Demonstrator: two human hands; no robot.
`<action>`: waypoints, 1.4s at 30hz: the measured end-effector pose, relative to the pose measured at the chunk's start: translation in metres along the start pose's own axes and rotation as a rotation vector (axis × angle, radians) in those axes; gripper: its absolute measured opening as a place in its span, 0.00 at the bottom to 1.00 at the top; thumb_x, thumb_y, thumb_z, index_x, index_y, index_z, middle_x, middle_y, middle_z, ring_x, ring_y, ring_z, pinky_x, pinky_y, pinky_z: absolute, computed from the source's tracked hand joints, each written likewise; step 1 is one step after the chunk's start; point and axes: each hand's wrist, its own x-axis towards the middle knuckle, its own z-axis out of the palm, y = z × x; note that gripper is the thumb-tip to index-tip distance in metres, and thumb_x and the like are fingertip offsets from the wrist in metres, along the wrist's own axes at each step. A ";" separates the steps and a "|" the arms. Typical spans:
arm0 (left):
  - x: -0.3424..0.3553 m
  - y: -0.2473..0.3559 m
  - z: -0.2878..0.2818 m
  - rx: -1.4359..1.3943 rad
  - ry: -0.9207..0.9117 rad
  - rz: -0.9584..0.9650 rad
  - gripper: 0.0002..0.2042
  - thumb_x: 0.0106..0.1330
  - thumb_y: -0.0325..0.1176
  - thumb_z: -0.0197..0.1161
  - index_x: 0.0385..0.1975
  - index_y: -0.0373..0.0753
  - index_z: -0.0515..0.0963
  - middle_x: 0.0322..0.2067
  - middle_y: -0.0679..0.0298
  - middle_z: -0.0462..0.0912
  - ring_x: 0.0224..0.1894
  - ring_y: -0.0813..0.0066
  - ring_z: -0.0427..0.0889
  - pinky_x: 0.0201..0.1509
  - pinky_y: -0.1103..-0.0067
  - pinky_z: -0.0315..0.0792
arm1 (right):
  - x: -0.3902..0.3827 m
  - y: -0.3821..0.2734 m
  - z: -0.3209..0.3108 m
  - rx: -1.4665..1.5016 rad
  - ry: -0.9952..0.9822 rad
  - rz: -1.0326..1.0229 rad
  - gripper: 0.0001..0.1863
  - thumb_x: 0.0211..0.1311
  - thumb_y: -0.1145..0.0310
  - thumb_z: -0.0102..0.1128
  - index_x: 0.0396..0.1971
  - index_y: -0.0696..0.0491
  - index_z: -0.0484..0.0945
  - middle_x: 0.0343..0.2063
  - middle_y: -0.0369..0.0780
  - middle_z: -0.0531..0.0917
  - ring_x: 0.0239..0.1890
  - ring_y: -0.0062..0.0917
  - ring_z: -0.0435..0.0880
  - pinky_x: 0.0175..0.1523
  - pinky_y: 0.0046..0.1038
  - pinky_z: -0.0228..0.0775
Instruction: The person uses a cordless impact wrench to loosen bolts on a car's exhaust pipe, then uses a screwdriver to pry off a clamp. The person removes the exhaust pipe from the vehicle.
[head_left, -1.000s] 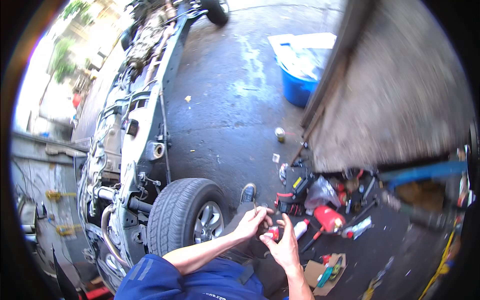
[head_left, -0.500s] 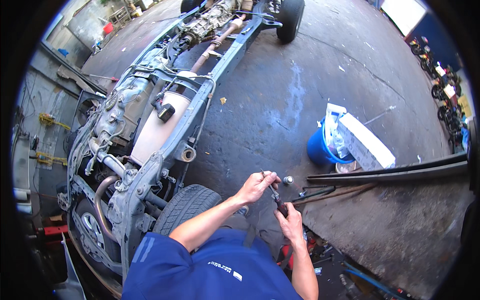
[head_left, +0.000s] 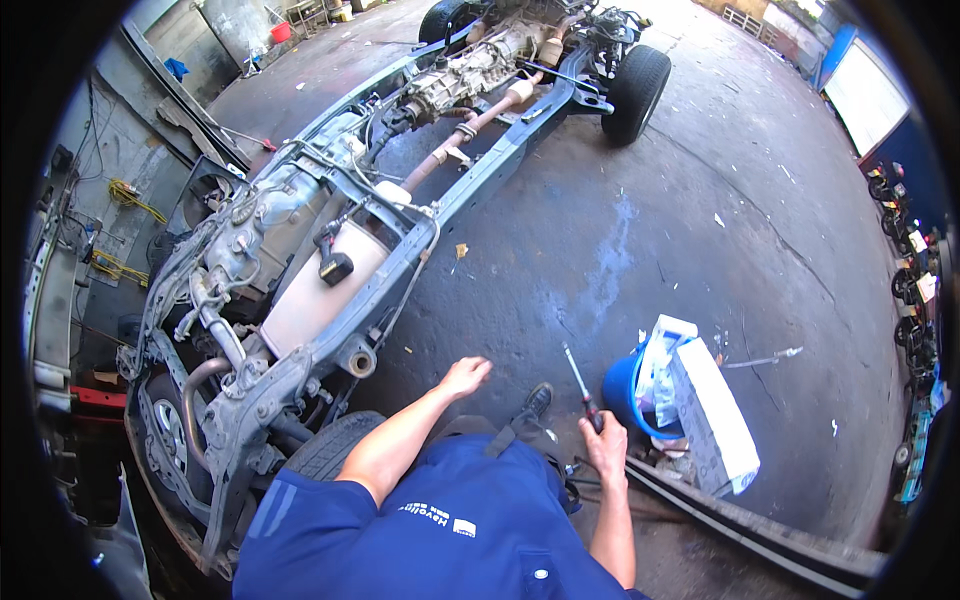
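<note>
A screwdriver with a dark, red-marked handle stands in the right hand, which is closed around the handle, the thin shaft pointing up and away over the concrete floor. The left hand is held out with loosely spread fingers, holding nothing, near the rear end of a bare vehicle chassis. Just right of the screwdriver stands a blue bucket stuffed with white plastic packaging; a long white rectangular box leans against it. A tyre lies below the left forearm.
</note>
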 end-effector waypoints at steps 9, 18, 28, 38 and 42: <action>0.034 -0.067 -0.025 -0.503 0.274 -0.404 0.16 0.75 0.41 0.58 0.52 0.37 0.82 0.39 0.60 0.88 0.37 0.75 0.85 0.37 0.76 0.77 | 0.213 -0.050 -0.019 0.206 -0.233 -0.104 0.23 0.75 0.51 0.60 0.31 0.59 0.78 0.19 0.32 0.73 0.23 0.16 0.68 0.28 0.25 0.61; 0.105 -0.124 0.045 -0.599 0.443 -1.010 0.13 0.67 0.36 0.57 0.36 0.37 0.87 0.35 0.57 0.90 0.32 0.71 0.89 0.34 0.69 0.82 | 0.412 -0.078 0.044 -0.043 -0.442 -0.076 0.26 0.74 0.48 0.60 0.29 0.58 0.79 0.17 0.33 0.75 0.21 0.16 0.71 0.26 0.27 0.62; 0.427 0.057 -0.225 -0.685 0.596 -0.181 0.12 0.74 0.33 0.57 0.44 0.31 0.83 0.29 0.61 0.87 0.29 0.76 0.83 0.34 0.77 0.76 | 0.660 -0.147 0.061 -0.034 -0.513 0.101 0.25 0.74 0.48 0.59 0.31 0.58 0.75 0.20 0.37 0.78 0.22 0.21 0.76 0.29 0.30 0.70; 0.683 0.109 -0.396 -0.115 0.746 -0.173 0.22 0.67 0.30 0.66 0.61 0.35 0.76 0.51 0.54 0.85 0.54 0.63 0.84 0.60 0.69 0.76 | 0.967 -0.047 0.275 -0.167 -0.576 0.129 0.27 0.69 0.46 0.63 0.35 0.61 0.78 0.27 0.51 0.84 0.33 0.43 0.83 0.43 0.42 0.73; 0.779 0.042 -0.436 0.214 0.761 -0.219 0.37 0.59 0.34 0.71 0.70 0.37 0.65 0.69 0.46 0.66 0.73 0.49 0.63 0.77 0.62 0.56 | 1.071 -0.016 0.377 -0.102 -0.655 0.112 0.27 0.69 0.45 0.62 0.44 0.60 0.79 0.35 0.57 0.85 0.42 0.51 0.84 0.49 0.44 0.72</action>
